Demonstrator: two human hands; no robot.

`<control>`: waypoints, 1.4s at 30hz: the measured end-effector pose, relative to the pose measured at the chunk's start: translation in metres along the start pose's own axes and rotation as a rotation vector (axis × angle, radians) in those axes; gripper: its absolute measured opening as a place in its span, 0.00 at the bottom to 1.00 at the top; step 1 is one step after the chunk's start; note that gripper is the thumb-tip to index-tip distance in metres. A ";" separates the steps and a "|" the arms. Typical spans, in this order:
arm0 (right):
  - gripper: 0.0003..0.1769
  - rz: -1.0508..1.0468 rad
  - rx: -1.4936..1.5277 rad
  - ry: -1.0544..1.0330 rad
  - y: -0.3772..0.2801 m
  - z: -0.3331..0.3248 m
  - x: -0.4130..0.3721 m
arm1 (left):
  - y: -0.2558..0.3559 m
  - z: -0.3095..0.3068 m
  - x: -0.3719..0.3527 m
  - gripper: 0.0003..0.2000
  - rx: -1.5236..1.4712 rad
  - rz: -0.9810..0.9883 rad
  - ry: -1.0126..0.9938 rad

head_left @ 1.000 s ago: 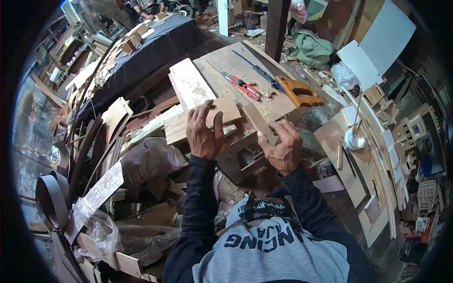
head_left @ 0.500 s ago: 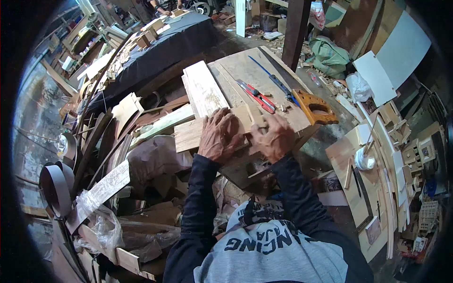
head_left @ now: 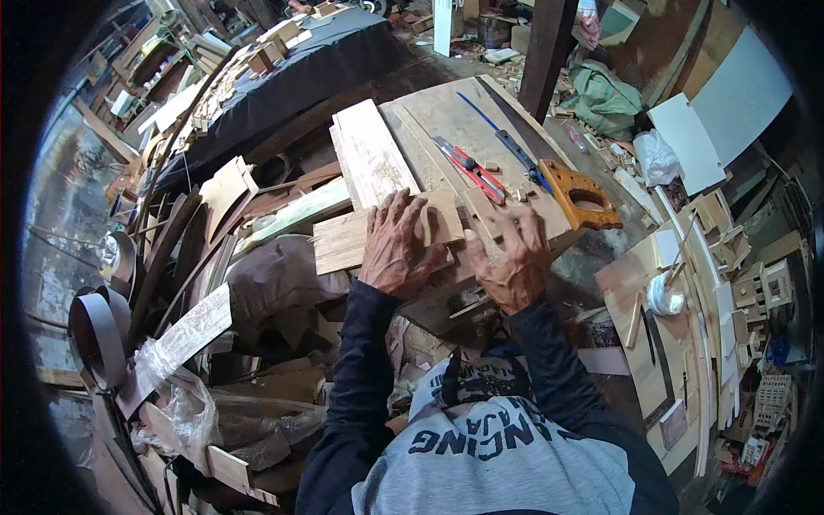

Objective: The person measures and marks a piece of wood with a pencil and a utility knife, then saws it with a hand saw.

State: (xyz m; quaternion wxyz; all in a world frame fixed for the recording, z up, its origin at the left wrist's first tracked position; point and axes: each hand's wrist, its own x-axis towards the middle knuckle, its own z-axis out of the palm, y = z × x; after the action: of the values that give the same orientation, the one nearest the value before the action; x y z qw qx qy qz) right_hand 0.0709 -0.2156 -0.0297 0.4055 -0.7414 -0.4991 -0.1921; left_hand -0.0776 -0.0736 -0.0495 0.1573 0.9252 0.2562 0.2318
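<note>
My left hand (head_left: 399, 245) lies flat over a short wooden board (head_left: 339, 245), its fingers stretched across the top and its thumb near the board's front edge. The board lies crosswise at the near side of a wooden worktable (head_left: 421, 112). My right hand (head_left: 515, 257) rests at the table's near edge, to the right of the board's end, fingers extended and slightly blurred. A narrow wood strip (head_left: 481, 210) lies by its fingertips. Just beyond are a red utility knife (head_left: 472, 172) and a handsaw with a wooden handle (head_left: 577, 196) and blue blade.
A pale plank (head_left: 373, 154) lies on the table beyond my left hand. Scrap wood and plastic sheeting (head_left: 189, 412) crowd the left side. Beyond stands a black-covered table (head_left: 300, 86) with wood pieces. A dark post (head_left: 547, 60) rises behind; boards (head_left: 635, 283) lean at right.
My right hand has moved right, away from the board's end, and its curled fingers have straightened. My left hand stays on the board. The view has shifted slightly.
</note>
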 end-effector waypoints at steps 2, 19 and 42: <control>0.13 0.045 0.088 -0.133 -0.001 0.011 -0.002 | 0.000 -0.002 0.004 0.38 -0.051 0.023 0.017; 0.12 0.153 0.395 -0.102 0.012 0.008 0.004 | -0.003 -0.064 0.017 0.31 -0.420 0.054 0.025; 0.21 0.180 0.009 -0.211 0.038 0.023 -0.007 | -0.011 -0.084 -0.003 0.29 -1.214 -0.142 -0.069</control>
State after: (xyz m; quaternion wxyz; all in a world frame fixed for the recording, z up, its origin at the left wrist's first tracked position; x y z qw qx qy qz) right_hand 0.0995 -0.2079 -0.0643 0.3696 -0.7974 -0.4714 -0.0734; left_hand -0.1270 -0.0518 0.0158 0.6798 0.6579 0.1341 0.2951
